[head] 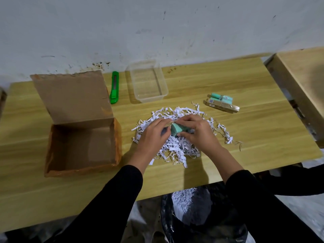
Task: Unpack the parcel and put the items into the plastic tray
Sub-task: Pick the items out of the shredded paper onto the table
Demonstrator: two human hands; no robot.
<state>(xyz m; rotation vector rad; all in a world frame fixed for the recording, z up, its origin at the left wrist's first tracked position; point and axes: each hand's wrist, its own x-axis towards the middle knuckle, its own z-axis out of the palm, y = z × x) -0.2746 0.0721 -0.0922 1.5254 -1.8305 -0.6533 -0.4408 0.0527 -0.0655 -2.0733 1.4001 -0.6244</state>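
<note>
I see a pale grey wall (157,28) filling the upper half of the frame. It is scuffed with dark marks and has brown stains where it meets the furniture. Below it a light wooden table (254,137) runs across the middle, its grain going left to right and its near edge slanting through the lower part. At the upper right a second table (301,67) of similar wood stands just beside it, with a narrow gap between them. A patch of light grey floor (308,211) shows in the lower right corner. The light is soft and even, casting short shadows on the wood.
</note>
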